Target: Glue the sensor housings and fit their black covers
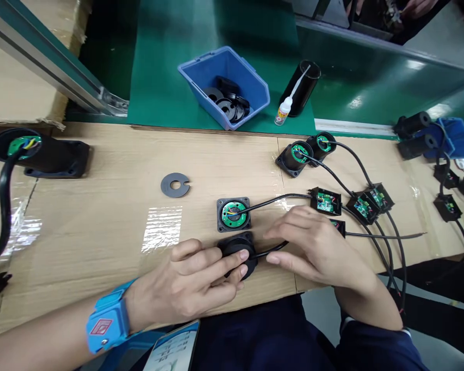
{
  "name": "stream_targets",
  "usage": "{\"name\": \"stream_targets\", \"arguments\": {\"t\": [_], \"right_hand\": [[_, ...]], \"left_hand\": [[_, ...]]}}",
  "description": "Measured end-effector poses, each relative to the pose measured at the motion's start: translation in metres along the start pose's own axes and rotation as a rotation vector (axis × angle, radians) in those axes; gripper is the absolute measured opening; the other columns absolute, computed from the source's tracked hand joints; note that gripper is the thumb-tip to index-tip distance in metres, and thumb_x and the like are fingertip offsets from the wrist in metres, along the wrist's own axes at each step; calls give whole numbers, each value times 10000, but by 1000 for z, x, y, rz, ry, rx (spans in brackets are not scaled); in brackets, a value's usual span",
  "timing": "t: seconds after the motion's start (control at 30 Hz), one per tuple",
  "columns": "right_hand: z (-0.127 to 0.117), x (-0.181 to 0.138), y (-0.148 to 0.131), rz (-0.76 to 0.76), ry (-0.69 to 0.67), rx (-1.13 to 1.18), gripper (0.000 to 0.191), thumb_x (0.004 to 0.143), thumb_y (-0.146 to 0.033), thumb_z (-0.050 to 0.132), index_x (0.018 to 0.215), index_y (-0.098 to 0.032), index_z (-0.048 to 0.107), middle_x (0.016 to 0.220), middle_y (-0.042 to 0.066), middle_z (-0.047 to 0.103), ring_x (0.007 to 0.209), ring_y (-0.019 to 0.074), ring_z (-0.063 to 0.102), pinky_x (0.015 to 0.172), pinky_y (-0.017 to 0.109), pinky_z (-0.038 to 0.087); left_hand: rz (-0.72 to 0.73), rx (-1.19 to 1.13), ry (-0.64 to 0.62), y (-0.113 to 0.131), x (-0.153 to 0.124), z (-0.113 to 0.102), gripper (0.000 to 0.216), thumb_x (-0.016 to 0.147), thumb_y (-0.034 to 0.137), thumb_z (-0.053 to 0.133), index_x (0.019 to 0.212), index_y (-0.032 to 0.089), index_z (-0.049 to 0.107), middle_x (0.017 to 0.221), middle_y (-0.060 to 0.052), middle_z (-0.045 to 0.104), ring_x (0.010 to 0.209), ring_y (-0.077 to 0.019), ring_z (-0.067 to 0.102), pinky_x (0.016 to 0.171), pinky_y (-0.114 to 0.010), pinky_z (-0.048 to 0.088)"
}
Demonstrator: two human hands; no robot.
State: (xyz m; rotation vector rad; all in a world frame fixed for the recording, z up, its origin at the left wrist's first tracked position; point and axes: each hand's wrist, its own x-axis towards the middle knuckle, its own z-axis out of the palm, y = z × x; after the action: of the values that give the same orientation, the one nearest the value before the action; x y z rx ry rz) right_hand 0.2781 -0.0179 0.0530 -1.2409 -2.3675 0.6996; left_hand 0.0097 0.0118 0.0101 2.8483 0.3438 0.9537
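Taped brown cardboard (pixel 100 216) spreads across my remote view. I see the left hand (pixel 197 278) pinching a black round cap (pixel 234 246), just beside a green circuit board (pixel 229 220); the right hand (pixel 313 242) has thumb and fingers apart, a black cable (pixel 269 251) between them. The white bottle (pixel 286 104) bears a label (pixel 281 115) too small to read.
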Motion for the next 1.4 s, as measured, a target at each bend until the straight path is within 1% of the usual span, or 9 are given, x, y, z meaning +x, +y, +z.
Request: {"name": "stream_targets", "arguments": {"t": [0.13,0.33,0.43,0.57,0.73,0.9,1.03,1.17,1.4], "right_hand": [[3,-8,-6,-22,-72,49,184,1045,-304,565,1007,-172,687,824,8,650,747,118,613,696,246,477],[19,-17,-25,-324,258,-343,235,927,-313,739,1048,-112,738,708,-2,651,659,143,560,607,318,431],[34,-19,-28,-449,264,-371,270,931,-297,710,1035,-50,739,619,-24,593,590,125,546,529,308,396],[44,-17,-30,-342,225,-359,145,946,-231,656,885,-113,715,621,-26,574,577,122,520,533,306,372],[37,-16,-37,-242,188,-398,143,946,-232,659,821,-192,714,660,-8,553,648,162,424,600,342,305],[30,-15,-31,-175,180,-317,112,957,-274,661,917,-257,763,896,34,607,848,184,512,883,387,395],[19,-9,-25,-148,48,-210,102,959,-308,676,956,-286,775,1452,107,521,1424,326,416,1183,614,248],[9,-5,-24,-112,-123,-167,140,977,-303,648,995,-289,786,1715,98,175,1573,425,166,1180,752,197],[13,-10,-17,-86,-141,-123,169,945,-290,694,1076,-345,786,1746,68,21,1577,443,121,1169,788,149]], "left_hand": [[-23,-29,-3,2,2,0,121,963,208,666,856,257,698,1081,33,795,764,-128,616,684,-329,401],[-77,-62,-31,7,0,0,131,931,151,667,839,245,664,1090,12,799,722,-148,588,701,-353,386],[-54,-48,-28,7,2,-2,127,923,124,620,861,226,664,1057,-1,807,710,-155,578,702,-370,374],[-38,-68,-9,6,1,0,35,926,209,612,915,200,644,1039,-39,804,704,-163,578,724,-382,368],[-235,-343,-31,-3,-5,1,283,932,233,562,1208,207,505,1037,-24,759,836,-200,623,860,-390,384],[-346,-438,-120,-8,-7,-1,256,956,155,566,1193,232,511,1020,-3,722,858,-200,567,862,-375,359],[-348,-442,-115,-3,-7,-2,198,973,154,541,1160,216,521,975,-18,703,852,-200,533,843,-371,368],[-332,-428,-68,-6,-9,-2,233,938,145,558,1148,233,510,1055,-37,718,951,-212,576,891,-377,430],[-331,-345,-55,-32,-10,9,782,794,563,747,1404,220,398,1543,-216,446,1487,-447,329,1157,-665,331]]}}
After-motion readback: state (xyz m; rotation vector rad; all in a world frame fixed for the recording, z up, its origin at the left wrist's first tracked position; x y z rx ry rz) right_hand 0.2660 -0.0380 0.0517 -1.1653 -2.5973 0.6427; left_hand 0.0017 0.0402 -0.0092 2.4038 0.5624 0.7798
